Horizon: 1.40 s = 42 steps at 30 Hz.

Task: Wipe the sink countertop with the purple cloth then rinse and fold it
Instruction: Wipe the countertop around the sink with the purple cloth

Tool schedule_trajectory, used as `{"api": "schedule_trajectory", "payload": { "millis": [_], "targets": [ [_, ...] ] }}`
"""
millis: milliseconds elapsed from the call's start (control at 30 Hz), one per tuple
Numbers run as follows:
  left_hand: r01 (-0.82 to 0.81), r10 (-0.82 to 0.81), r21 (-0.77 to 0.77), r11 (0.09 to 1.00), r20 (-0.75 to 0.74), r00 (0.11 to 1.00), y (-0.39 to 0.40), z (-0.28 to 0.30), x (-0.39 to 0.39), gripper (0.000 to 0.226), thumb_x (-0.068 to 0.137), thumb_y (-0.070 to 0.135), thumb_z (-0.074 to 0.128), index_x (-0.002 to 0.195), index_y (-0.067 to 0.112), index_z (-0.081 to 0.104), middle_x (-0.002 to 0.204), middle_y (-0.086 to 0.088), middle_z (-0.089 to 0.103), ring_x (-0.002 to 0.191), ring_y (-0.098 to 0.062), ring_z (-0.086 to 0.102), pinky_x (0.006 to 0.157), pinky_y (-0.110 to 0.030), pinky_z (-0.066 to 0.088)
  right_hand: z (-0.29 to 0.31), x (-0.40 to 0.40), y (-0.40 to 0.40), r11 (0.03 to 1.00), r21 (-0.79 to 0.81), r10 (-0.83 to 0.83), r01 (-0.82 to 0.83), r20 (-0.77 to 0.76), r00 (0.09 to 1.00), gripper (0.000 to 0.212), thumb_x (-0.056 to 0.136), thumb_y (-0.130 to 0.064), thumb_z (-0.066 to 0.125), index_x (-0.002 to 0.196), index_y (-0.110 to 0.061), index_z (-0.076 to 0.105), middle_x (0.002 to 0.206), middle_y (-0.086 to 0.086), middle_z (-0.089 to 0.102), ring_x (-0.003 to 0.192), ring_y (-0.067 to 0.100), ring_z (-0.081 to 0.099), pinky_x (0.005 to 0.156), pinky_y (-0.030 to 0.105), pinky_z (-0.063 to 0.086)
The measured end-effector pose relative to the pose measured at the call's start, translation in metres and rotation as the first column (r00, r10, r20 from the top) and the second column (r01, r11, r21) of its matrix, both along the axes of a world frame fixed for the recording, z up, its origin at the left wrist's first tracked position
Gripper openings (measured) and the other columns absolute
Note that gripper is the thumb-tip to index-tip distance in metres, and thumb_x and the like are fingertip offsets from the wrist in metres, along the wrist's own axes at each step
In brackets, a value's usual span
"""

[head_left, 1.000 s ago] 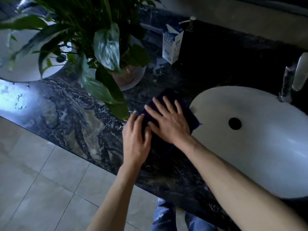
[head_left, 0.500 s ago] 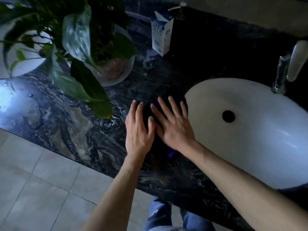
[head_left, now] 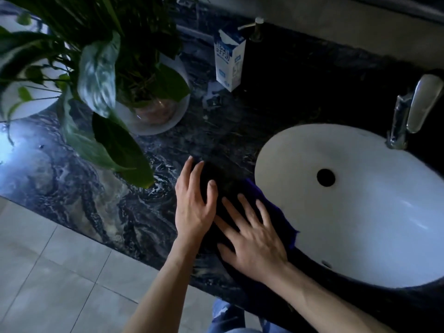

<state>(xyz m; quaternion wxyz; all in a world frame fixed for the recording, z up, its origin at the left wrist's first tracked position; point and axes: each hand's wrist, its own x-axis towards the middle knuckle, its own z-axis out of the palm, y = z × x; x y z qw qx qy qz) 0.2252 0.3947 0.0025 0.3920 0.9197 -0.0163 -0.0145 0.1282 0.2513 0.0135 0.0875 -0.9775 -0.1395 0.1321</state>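
Observation:
The purple cloth (head_left: 276, 209) lies flat on the dark marble countertop (head_left: 216, 131), just left of the white sink (head_left: 374, 227); its right edge overlaps the sink rim. My left hand (head_left: 194, 205) rests flat on the cloth's left part with fingers spread. Pressed flat on the cloth's near part is my right hand (head_left: 254, 239), fingers apart and pointing away from me. Neither hand grips the cloth. Much of the cloth is hard to tell from the dark stone.
A potted plant in a glass bowl (head_left: 153, 111) stands at the back left, its leaves (head_left: 120, 150) hanging over the counter near my left hand. A milk carton (head_left: 229, 61) and soap pump (head_left: 255, 27) stand behind. The faucet (head_left: 408, 116) is at right. Another sink (head_left: 26, 97) lies far left.
My right hand has slid back toward the counter's front edge with the cloth, and the cloth's purple edge now shows over the sink rim. My left hand stayed roughly in place.

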Motion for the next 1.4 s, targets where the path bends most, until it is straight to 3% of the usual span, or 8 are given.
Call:
{"api": "schedule_trajectory", "payload": {
  "millis": [167, 333, 533, 867, 1033, 1267, 1333, 1400],
  "targets": [
    [-0.049, 0.049, -0.044, 0.998, 0.017, 0.999, 0.001, -0.001, 0.002, 0.054, 0.101, 0.045, 0.038, 0.146, 0.015, 0.045, 0.157, 0.0, 0.04, 0.146, -0.014, 0.034, 0.12, -0.042, 0.03, -0.007, 0.069, 0.003, 0.998, 0.064, 0.014, -0.017, 0.05, 0.999, 0.064, 0.1, -0.058, 0.034, 0.159, -0.035, 0.025, 0.169, -0.003, 0.023, 0.157, 0.029, 0.015, 0.125, 0.055, 0.013],
    [0.03, -0.045, 0.278, 0.96, 0.046, 0.998, -0.007, -0.006, 0.006, 0.059, 0.1, 0.048, 0.035, 0.15, 0.017, 0.04, 0.162, -0.003, 0.034, 0.151, -0.02, 0.027, 0.122, -0.041, 0.024, -0.017, 0.143, -0.006, 0.992, 0.027, -0.124, 0.122, 0.093, 0.988, 0.063, 0.101, -0.053, 0.028, 0.159, -0.031, 0.027, 0.168, 0.0, 0.026, 0.156, 0.03, 0.02, 0.125, 0.055, 0.015],
    [-0.019, -0.001, 0.359, 0.933, 0.055, 0.998, -0.062, 0.002, 0.06, 0.059, 0.101, 0.045, 0.03, 0.151, 0.015, 0.037, 0.163, -0.012, 0.031, 0.152, -0.028, 0.023, 0.123, -0.048, 0.02, -0.018, 0.201, -0.049, 0.957, -0.02, -0.285, 0.289, 0.118, 0.951, 0.064, 0.099, -0.056, 0.02, 0.159, -0.034, 0.026, 0.168, 0.0, 0.026, 0.155, 0.03, 0.019, 0.123, 0.054, 0.016],
    [0.073, -0.103, 0.551, 0.831, 0.024, 0.994, -0.104, -0.015, 0.103, 0.061, 0.103, 0.056, 0.021, 0.159, 0.031, 0.017, 0.168, -0.008, 0.015, 0.155, -0.029, 0.011, 0.124, -0.05, 0.013, -0.017, 0.238, -0.222, 0.744, -0.057, -0.656, 0.666, 0.125, 0.744, 0.061, 0.103, -0.053, 0.023, 0.161, -0.034, 0.017, 0.171, -0.001, 0.013, 0.157, 0.029, 0.01, 0.125, 0.055, 0.009],
    [0.085, -0.115, 0.573, 0.815, 0.015, 0.993, -0.108, -0.013, 0.104, 0.062, 0.103, 0.056, 0.021, 0.159, 0.03, 0.019, 0.168, -0.011, 0.013, 0.156, -0.032, 0.009, 0.124, -0.053, 0.013, -0.02, 0.235, -0.207, 0.666, -0.041, -0.733, 0.745, 0.147, 0.664, 0.063, 0.102, -0.049, 0.027, 0.161, -0.027, 0.021, 0.171, 0.005, 0.016, 0.156, 0.037, 0.011, 0.123, 0.061, 0.008],
    [0.155, -0.199, 0.602, 0.783, 0.007, 0.98, -0.108, -0.011, 0.102, 0.062, 0.103, 0.054, 0.026, 0.158, 0.025, 0.026, 0.168, -0.011, 0.015, 0.155, -0.033, 0.01, 0.124, -0.053, 0.014, -0.022, 0.234, -0.123, 0.916, -0.042, -0.384, 0.399, 0.193, 0.903, 0.063, 0.097, -0.058, 0.029, 0.156, -0.036, 0.034, 0.165, 0.0, 0.032, 0.153, 0.035, 0.025, 0.121, 0.059, 0.015],
    [0.182, -0.235, 0.601, 0.778, 0.009, 0.972, -0.107, -0.011, 0.103, 0.062, 0.102, 0.053, 0.027, 0.157, 0.025, 0.027, 0.168, -0.009, 0.016, 0.156, -0.03, 0.011, 0.124, -0.051, 0.014, -0.022, 0.238, -0.141, 0.94, -0.059, -0.321, 0.336, 0.187, 0.929, 0.064, 0.097, -0.062, 0.027, 0.156, -0.039, 0.031, 0.166, -0.003, 0.031, 0.154, 0.031, 0.024, 0.122, 0.059, 0.013],
    [0.191, -0.238, 0.592, 0.783, 0.002, 0.971, -0.106, -0.011, 0.104, 0.062, 0.102, 0.054, 0.026, 0.158, 0.028, 0.026, 0.168, -0.006, 0.015, 0.156, -0.027, 0.01, 0.124, -0.049, 0.015, -0.02, 0.244, -0.173, 0.915, -0.066, -0.381, 0.398, 0.184, 0.906, 0.064, 0.097, -0.062, 0.027, 0.157, -0.041, 0.029, 0.167, -0.004, 0.028, 0.155, 0.031, 0.022, 0.122, 0.06, 0.011]
  ]
}}
